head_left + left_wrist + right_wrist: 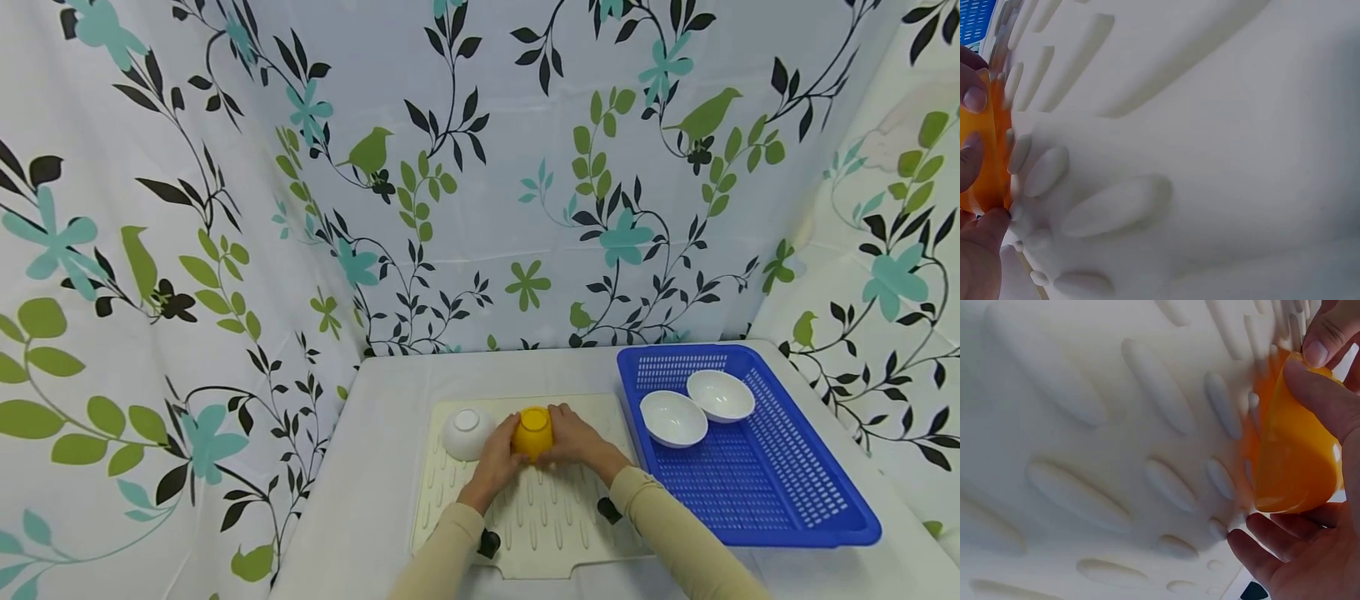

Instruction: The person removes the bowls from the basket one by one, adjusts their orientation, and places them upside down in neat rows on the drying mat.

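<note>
A yellow cup (534,435) stands upside down, base up, over the ribbed cream draining board (540,508). From the left, my left hand (497,458) grips it, thumb and fingers against its side. My right hand (577,437) holds the opposite side, its thumb (1322,394) near the rim and its fingers below in the right wrist view. Part of the cup's wall is hidden behind the hands. Just left of the cup, a white bowl (467,429) rests upside down on the board, close to the left hand's fingers.
To the right of the board stands a blue plastic basket (757,492) with two white bowls upright in it, a nearer one (672,419) and a farther one (722,395). A white cloth covers the table (367,467). Patterned curtains (480,208) hang at the back and sides.
</note>
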The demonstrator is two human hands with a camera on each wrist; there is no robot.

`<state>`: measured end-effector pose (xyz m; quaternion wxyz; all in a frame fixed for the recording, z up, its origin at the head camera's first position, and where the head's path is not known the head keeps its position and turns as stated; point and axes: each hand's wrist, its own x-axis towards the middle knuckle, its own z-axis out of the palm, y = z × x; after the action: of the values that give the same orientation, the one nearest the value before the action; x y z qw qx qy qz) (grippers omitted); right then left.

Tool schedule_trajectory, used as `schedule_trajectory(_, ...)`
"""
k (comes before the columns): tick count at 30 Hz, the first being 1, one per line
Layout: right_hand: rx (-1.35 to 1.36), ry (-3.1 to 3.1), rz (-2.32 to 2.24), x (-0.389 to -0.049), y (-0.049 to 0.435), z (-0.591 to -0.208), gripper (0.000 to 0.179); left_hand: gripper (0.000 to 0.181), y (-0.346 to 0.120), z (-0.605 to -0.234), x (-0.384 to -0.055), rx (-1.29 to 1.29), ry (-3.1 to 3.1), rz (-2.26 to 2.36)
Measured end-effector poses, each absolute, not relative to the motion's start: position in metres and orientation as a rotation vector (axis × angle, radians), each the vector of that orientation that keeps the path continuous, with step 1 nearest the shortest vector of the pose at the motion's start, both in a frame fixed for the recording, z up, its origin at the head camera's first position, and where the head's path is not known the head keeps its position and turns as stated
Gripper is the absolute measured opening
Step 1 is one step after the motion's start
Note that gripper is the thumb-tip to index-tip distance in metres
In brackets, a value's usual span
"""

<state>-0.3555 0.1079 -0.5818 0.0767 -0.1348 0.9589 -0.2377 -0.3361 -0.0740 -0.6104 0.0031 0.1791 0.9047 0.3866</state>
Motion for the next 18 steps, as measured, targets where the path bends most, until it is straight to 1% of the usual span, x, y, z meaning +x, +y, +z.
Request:
schedule_trajectory(3,-0.379,2.877,-0.688,-0.3556,0.1077,-0.5839,0.098,0.072,-0.0725,-0.6109,-0.3364,0.538,2.832,1.189)
schedule_trajectory(8,-0.349,2.88,-0.65,-0.3568,0.1074,-0.5864,0.102,0.074,-0.0703,-0.6107,-0.337,0.48,2.808,1.2)
schedule_trajectory(13,-0.324,2.893,-0.642,-0.3569,0.1058,-0.588,0.1,0.077,-0.0691,-0.6125,-0.3376,0.427,2.802,1.224)
schedule_trajectory(18,-0.307,2.92,-0.569,-0.3536,0.1049,-0.5882,0.101,0.077,-0.069,-0.6153,-0.3375,0.43,2.82,1.21)
